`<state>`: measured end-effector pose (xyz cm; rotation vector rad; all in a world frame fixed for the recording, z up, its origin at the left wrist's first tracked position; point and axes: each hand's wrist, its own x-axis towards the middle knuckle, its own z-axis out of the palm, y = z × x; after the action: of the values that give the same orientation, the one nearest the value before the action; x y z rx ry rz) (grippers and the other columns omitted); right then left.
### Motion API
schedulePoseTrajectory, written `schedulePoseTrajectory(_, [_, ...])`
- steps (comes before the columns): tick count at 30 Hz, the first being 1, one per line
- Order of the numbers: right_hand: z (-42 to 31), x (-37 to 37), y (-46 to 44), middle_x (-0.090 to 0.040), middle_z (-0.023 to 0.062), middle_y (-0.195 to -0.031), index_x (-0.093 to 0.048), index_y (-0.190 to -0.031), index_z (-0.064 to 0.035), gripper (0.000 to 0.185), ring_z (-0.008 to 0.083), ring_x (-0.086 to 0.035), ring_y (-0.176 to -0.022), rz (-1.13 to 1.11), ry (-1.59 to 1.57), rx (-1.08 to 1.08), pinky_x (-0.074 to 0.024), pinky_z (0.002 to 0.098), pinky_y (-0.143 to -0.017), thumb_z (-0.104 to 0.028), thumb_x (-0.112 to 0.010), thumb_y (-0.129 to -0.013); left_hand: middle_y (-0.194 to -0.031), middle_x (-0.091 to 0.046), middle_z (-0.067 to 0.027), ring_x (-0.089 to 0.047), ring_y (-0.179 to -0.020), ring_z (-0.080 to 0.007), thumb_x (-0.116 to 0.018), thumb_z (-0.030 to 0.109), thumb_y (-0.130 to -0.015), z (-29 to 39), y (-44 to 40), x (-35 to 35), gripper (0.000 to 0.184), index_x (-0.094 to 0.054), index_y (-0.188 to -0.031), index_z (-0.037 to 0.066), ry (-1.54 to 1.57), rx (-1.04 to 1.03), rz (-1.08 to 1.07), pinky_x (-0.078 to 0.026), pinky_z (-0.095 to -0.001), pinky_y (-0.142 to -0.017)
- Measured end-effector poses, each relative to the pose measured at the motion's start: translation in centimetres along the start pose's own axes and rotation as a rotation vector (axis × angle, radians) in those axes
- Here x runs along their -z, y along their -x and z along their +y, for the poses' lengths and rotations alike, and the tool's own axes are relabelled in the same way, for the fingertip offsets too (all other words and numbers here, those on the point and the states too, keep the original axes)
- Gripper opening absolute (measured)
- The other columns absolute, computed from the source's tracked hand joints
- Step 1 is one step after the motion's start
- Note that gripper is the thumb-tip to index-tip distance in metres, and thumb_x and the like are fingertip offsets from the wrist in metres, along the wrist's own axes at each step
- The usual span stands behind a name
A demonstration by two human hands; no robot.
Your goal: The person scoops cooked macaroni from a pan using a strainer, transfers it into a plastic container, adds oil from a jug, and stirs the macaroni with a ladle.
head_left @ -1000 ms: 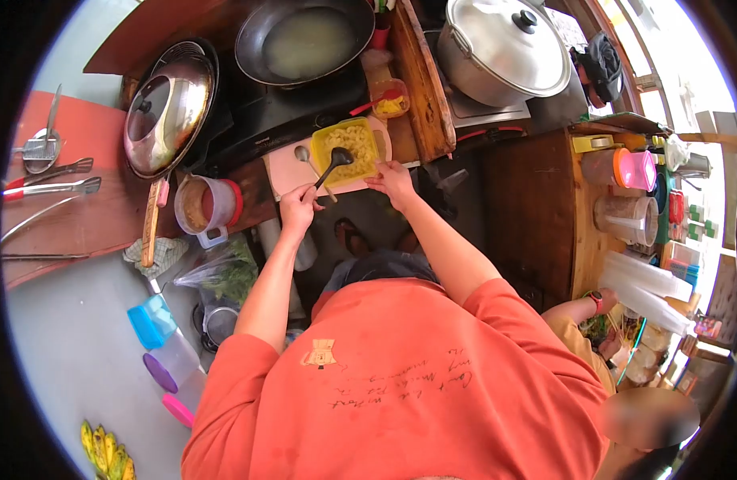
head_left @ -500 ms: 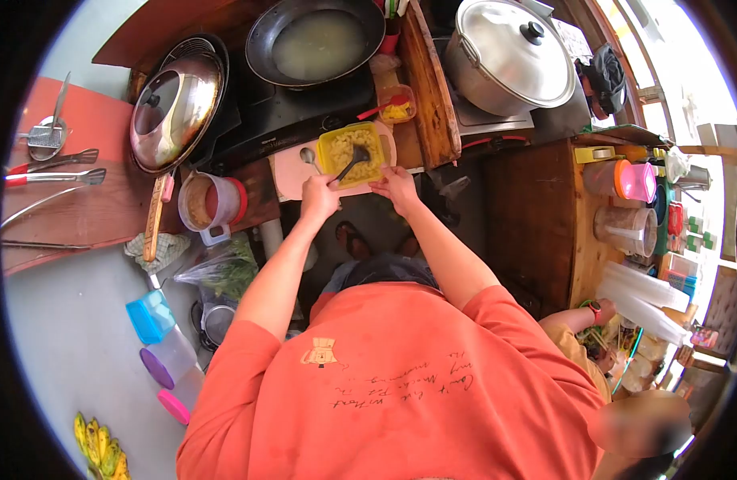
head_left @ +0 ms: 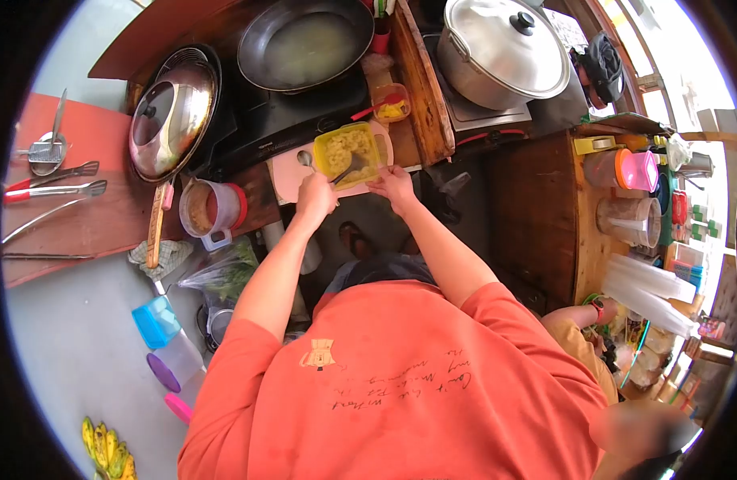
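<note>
A yellow square container [head_left: 320, 149] with pale lumpy food [head_left: 342, 146] inside sits over a pink cutting board [head_left: 286, 173]. My left hand [head_left: 316, 198] is closed around the handle of a dark spoon [head_left: 348, 170], whose head is pushed into the food near the front. My right hand [head_left: 394, 188] grips the container's front right corner between thumb and fingers. Beside the container on the board lies a small metal spoon [head_left: 305, 158].
A pan [head_left: 307, 48] of cloudy liquid stands on the stove behind, with a lidded pan [head_left: 170, 128] at left. A large lidded pot [head_left: 504, 60] is at back right. Nearby are a tub with a red spoon [head_left: 392, 104] and a measuring jug [head_left: 211, 210]. A co-worker's hand [head_left: 604, 310] shows at right.
The dark spoon's head has moved from the middle of the food toward the front of the container and sunk into it. My right hand keeps its hold on the container.
</note>
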<state>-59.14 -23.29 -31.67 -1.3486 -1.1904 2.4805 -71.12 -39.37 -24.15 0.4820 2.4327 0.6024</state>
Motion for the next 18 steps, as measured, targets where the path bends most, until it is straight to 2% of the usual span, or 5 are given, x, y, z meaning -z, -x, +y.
schedulePoseTrajectory(2, [-0.1,-0.1,-0.1,-0.062,0.0116,-0.081,-0.049,-0.104,0.0009,0.030,0.0253,-0.072,-0.078,-0.003,-0.005,-0.007,-0.0604,0.0339,-0.069,-0.027,-0.060,-0.100,-0.096,-0.068,-0.0278,-0.067,-0.094,-0.0423,-0.062,0.009,-0.083,0.7,1.1,2.3,0.018,-0.073,-0.094,0.000,-0.121,-0.115,0.051,-0.053,-0.0496,-0.083])
schedulePoseTrajectory(7, [0.2,-0.5,0.0,-0.063,0.0137,-0.082,-0.049,-0.103,0.0014,0.030,0.0249,-0.072,-0.076,0.018,-0.044,-0.001,-0.0604,0.0333,-0.067,-0.027,-0.058,-0.101,-0.083,-0.067,-0.0275,-0.068,-0.084,-0.0430,-0.061,0.008,-0.084,2.9,-1.5,2.2,0.019,-0.074,-0.096,0.003,-0.080,-0.322,0.205,-0.054,-0.0509,-0.079])
schedulePoseTrajectory(10, [0.1,-0.6,0.1,-0.063,0.0138,-0.081,-0.048,-0.104,0.0021,0.031,0.0254,-0.072,-0.074,0.016,-0.022,0.008,-0.0607,0.0339,-0.065,-0.027,-0.057,-0.102,-0.086,-0.068,-0.0283,-0.068,-0.086,-0.0426,-0.058,0.008,-0.084,3.4,-2.4,0.8,0.023,-0.074,-0.100,0.003,-0.052,-0.284,0.276,-0.054,-0.0498,-0.080])
schedulePoseTrajectory(14, [0.5,-0.7,-0.5,-0.063,0.0162,-0.082,-0.046,-0.106,0.0036,0.031,0.0269,-0.072,-0.074,0.015,0.000,0.024,-0.0614,0.0358,-0.065,-0.025,-0.056,-0.102,-0.090,-0.069,-0.0272,-0.068,-0.089,-0.0423,-0.058,0.008,-0.081,1.9,-1.3,1.3,0.027,-0.075,-0.102,0.004,-0.120,-0.161,0.143,-0.054,-0.0482,-0.082])
schedulePoseTrajectory(18, [1.1,-0.8,-0.8,-0.063,0.0181,-0.084,-0.045,-0.106,0.0051,0.028,0.0285,-0.072,-0.074,0.027,0.007,0.038,-0.0617,0.0367,-0.065,-0.022,-0.054,-0.102,-0.090,-0.069,-0.0264,-0.068,-0.090,-0.0419,-0.060,0.006,-0.079,1.6,-0.9,2.9,0.028,-0.075,-0.102,0.004,-0.167,-0.170,0.115,-0.054,-0.0472,-0.083])
